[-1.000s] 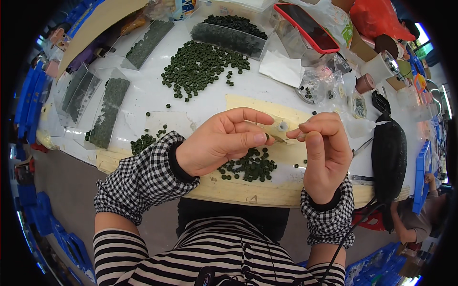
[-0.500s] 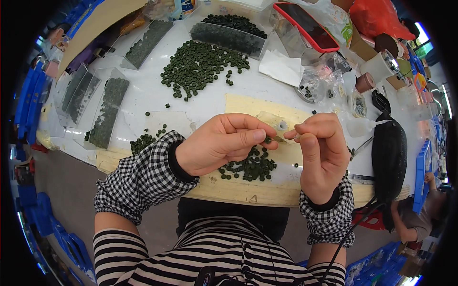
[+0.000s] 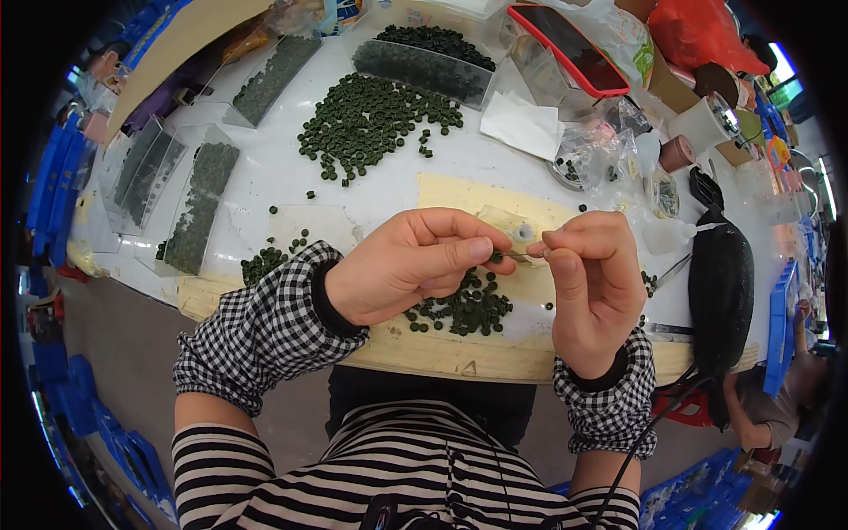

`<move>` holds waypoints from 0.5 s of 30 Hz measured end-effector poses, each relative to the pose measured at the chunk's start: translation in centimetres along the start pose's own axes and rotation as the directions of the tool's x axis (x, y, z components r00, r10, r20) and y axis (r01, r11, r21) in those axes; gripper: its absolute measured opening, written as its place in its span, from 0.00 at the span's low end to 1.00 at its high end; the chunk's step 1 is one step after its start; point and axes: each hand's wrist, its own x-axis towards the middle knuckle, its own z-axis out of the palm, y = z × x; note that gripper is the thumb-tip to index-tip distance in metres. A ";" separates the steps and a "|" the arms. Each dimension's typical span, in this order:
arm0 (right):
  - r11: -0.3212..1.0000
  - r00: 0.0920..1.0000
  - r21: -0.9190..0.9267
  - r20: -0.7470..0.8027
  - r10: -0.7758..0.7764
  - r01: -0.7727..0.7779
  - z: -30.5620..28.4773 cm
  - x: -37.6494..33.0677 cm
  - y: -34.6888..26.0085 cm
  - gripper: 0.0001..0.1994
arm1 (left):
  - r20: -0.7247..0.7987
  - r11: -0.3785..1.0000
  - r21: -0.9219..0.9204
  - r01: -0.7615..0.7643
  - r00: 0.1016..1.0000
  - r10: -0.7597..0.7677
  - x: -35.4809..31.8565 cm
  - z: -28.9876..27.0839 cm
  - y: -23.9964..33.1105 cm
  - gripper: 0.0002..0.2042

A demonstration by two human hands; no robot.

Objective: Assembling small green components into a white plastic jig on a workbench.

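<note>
My left hand (image 3: 422, 265) is closed in a pinch on a small dark green round piece (image 3: 496, 257) at its fingertips. Opposite it, my right hand (image 3: 597, 287) pinches a tiny pale item (image 3: 545, 253) too small to name. A narrow gap separates the two sets of fingertips. Below them lies a small heap of green round pieces (image 3: 468, 309) near the table edge. Behind the fingers, on a yellowish sheet (image 3: 450, 196), is a little whitish ring-shaped thing (image 3: 524, 233), partly covered by my hands.
A large pile of green pieces (image 3: 362, 128) spreads across the white table (image 3: 256, 168). Clear boxes of pieces (image 3: 201, 208) stand left, another box (image 3: 424, 71) behind. A red-cased phone (image 3: 570, 51), white tissue (image 3: 521, 125) and black pouch (image 3: 720, 287) are to the right.
The fingertips of my right hand have shifted very slightly, with the thumb a touch further left. My left hand stays in place with the green piece.
</note>
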 end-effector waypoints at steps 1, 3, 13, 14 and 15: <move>1.000 1.000 0.000 -0.006 -0.006 0.006 0.0 0.0 0.0 0.04 | -0.004 1.000 -0.001 0.002 1.000 -0.002 0.0 0.0 0.0 0.10; 0.998 0.999 -0.040 0.011 -0.045 0.045 -0.4 0.0 0.2 0.04 | -0.016 1.000 0.003 0.004 1.000 -0.004 0.0 0.1 0.0 0.10; 0.835 0.988 -0.530 0.044 -0.150 0.151 -0.8 1.7 0.5 0.05 | -0.128 0.972 0.213 -0.103 0.983 0.133 -0.1 0.3 0.1 0.09; 0.817 0.987 -0.553 0.073 -0.144 0.161 -0.8 1.7 0.6 0.05 | -0.144 0.955 0.273 -0.117 0.977 0.160 -0.1 0.3 0.2 0.09; 0.799 0.985 -0.576 0.102 -0.138 0.171 -0.8 1.7 0.7 0.06 | -0.165 0.950 0.287 -0.121 0.971 0.174 -0.2 0.5 0.3 0.09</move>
